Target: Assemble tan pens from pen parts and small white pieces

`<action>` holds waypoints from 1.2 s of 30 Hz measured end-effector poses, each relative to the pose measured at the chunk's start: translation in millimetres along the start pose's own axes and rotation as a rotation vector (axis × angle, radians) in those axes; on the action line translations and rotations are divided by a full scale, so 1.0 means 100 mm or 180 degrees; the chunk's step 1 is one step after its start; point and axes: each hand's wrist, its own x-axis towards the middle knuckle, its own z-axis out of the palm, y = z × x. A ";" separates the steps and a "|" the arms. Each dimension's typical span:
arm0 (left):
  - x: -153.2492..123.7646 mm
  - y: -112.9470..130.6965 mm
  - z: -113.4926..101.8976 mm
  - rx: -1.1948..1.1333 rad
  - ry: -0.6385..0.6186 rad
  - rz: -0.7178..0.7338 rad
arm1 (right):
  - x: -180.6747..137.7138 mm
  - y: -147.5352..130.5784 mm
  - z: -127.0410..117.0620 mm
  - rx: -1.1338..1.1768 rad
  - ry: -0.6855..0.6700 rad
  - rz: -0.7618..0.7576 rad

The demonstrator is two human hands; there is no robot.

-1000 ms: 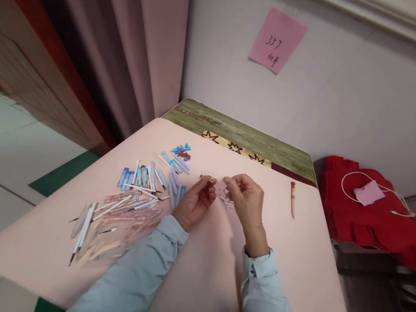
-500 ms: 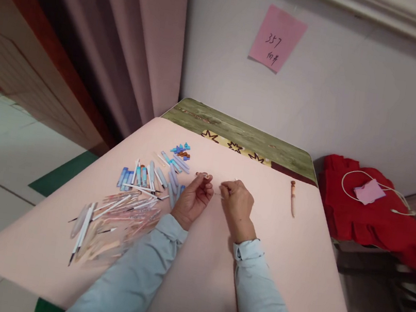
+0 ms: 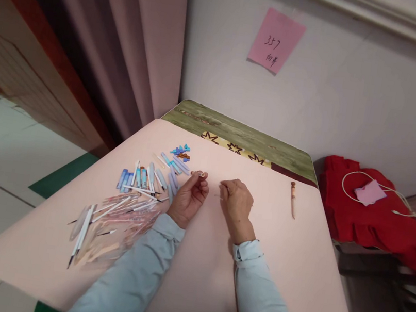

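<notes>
Left of the slim, brown-topped pen (image 3: 292, 200), the left hand (image 3: 188, 200) pinched a small rounded piece (image 3: 199, 174); the right hand (image 3: 237, 201) curled, its grip unclear.

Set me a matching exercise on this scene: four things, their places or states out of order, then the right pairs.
Column one
1 left hand
2 brown-topped pen
3 note marked 357
4 red cloth

Column two
a partly under a white cord
b lying on the table, right of both hands
c holding a small piece
d stuck on the wall

Pairs: 1-c, 2-b, 3-d, 4-a
</notes>
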 end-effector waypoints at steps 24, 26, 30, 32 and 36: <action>-0.07 -0.15 -0.01 -0.0148 0.0015 -0.0246 | 0.04 -0.40 -0.49 0.2319 0.0673 -0.0577; -0.08 -0.16 0.00 -0.0132 0.0000 -0.0290 | 0.04 -0.38 -0.46 0.2066 0.0650 -0.0749; -0.10 -0.15 0.04 -0.0044 0.0048 -0.0444 | 0.05 -0.34 -0.41 0.1794 0.0621 -0.0895; -0.10 -0.13 0.05 -0.0177 0.0070 -0.0371 | 0.05 -0.33 -0.42 0.1842 0.0631 -0.0842; -0.09 -0.15 0.03 -0.0449 0.0059 -0.0420 | 0.04 -0.33 -0.46 0.2025 0.0730 -0.0603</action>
